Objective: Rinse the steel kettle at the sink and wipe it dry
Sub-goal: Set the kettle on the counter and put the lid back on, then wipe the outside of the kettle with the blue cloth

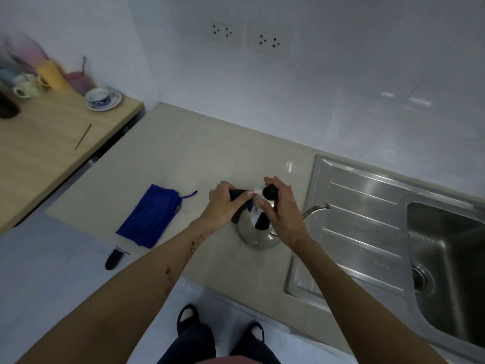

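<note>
A steel kettle (253, 233) with a black handle and a thin curved spout (316, 208) stands on the beige counter (183, 164), just left of the sink. My left hand (223, 206) is closed around the black handle on the kettle's left side. My right hand (282, 216) pinches the black lid knob (270, 192) on top. A folded blue cloth (151, 219) lies flat on the counter to the left of the kettle, apart from both hands.
The steel sink (367, 232) with ribbed drainboard and a deep basin (451, 258) fills the right. A wooden table (52, 143) at the left holds cups and a saucer. A black-handled object (114, 258) lies at the counter's front edge. Wall sockets sit above.
</note>
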